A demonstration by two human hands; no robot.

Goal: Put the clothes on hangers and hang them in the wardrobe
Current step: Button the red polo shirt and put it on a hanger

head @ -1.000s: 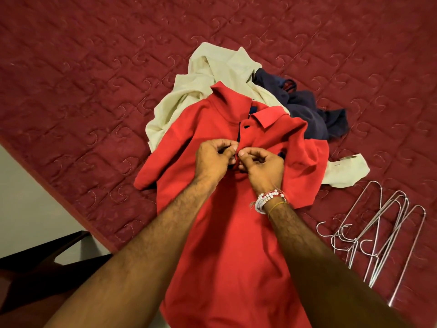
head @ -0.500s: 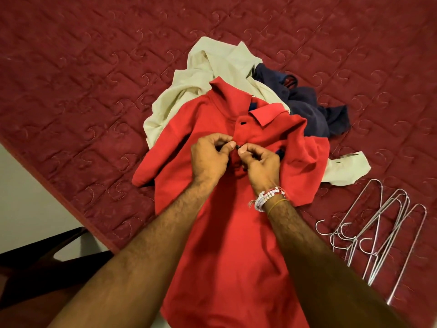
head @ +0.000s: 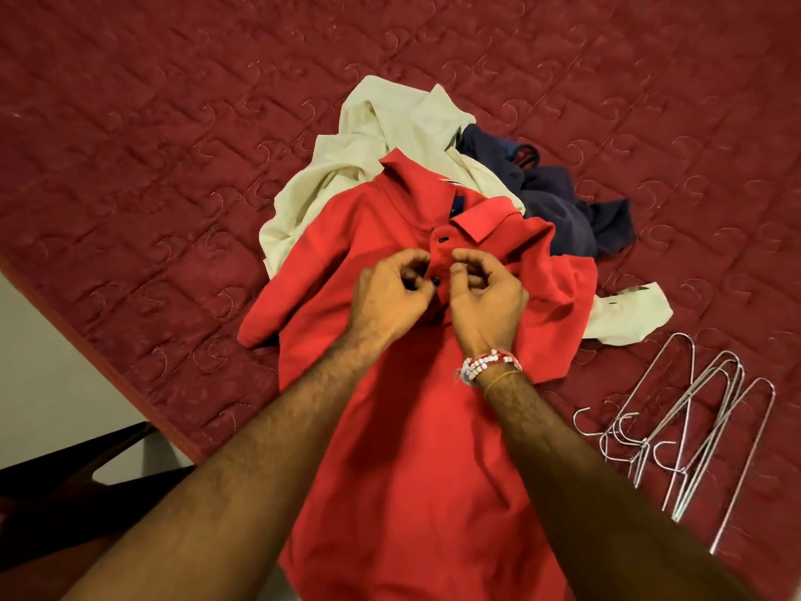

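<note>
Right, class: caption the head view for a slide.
Left hand and right hand at the buttons of a red polo shirt, wire hangers nearby.

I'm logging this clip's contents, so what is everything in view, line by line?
red polo shirt: 1, red, flat on the bed, top of the pile
cream garment: 1, cream, under the polo
navy garment: 1, dark blue, crumpled right of the collar
wire hangers: about four, silver, bundled right of the polo
bedspread: 1, maroon, quilted, under everything
floor: pale, left
dark object: 1, lower left, unclear
bracelets: beaded white-red and thread, right wrist
left hand: fingers curled at the placket, grip unclear
right hand: pinches the placket edge
</note>
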